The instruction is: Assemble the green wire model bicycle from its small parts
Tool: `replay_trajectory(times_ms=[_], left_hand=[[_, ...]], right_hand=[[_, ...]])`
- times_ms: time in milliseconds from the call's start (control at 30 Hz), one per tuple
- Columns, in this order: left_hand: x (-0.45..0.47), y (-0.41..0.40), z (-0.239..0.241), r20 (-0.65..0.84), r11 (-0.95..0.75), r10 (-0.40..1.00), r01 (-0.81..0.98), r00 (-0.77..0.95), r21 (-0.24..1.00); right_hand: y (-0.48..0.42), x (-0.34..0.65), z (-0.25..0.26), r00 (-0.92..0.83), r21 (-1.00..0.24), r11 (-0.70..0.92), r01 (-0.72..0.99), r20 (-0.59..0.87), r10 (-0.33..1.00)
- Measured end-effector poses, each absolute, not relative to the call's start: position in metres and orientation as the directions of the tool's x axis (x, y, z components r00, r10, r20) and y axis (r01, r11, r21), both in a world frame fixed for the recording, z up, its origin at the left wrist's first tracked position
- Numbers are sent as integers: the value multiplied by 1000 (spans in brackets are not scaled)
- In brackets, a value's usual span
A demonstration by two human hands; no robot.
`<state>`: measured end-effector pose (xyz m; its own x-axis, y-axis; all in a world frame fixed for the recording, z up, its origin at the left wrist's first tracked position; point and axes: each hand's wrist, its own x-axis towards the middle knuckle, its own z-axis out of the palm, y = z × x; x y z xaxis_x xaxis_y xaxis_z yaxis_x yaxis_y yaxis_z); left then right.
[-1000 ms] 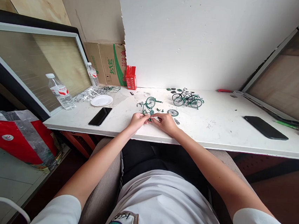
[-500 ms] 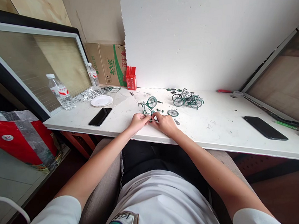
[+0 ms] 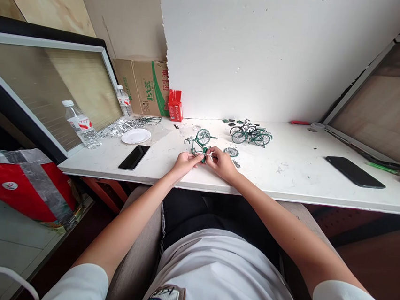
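A small green model bicycle (image 3: pixel 205 149) lies on the table under my fingertips, its handlebar pointing left and one wheel on its far side. My left hand (image 3: pixel 183 164) pinches the near part of the bicycle between thumb and fingers. In my right hand (image 3: pixel 224 165) is a thin white stick (image 3: pixel 209 155), its tip against the bicycle near the left fingertips. Just beyond the right hand lies a loose spoked wheel (image 3: pixel 231 152). A small dark part (image 3: pixel 236 164) rests beside that hand. My fingers hide some of the bicycle's near end.
Assembled model bicycles (image 3: pixel 250 133) stand farther back, with small green pieces (image 3: pixel 231 122) behind them. Phones lie left (image 3: pixel 134 157) and right (image 3: pixel 355 172). At left are a white plate (image 3: pixel 136 136), part frames (image 3: pixel 119 125), and a water bottle (image 3: pixel 82 127). A white board (image 3: pixel 279 58) rises behind.
My right hand has shifted slightly, and the white stick now shows more plainly between the hands. More of the bicycle's green near part is uncovered. My left hand stays in place.
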<state>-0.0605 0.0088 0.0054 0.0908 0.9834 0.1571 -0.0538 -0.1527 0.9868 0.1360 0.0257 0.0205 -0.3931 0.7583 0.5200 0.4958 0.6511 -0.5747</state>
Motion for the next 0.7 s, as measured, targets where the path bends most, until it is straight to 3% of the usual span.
replay_trajectory(times_ms=[367, 700], left_hand=[[-59, 6, 6, 175, -161, 980, -141, 98, 977], [-56, 5, 10, 134, -127, 990, -106, 54, 986]], right_hand=[[27, 136, 17, -428, -533, 686, 496, 537, 727], [25, 137, 20, -411, -598, 686, 415, 550, 727]])
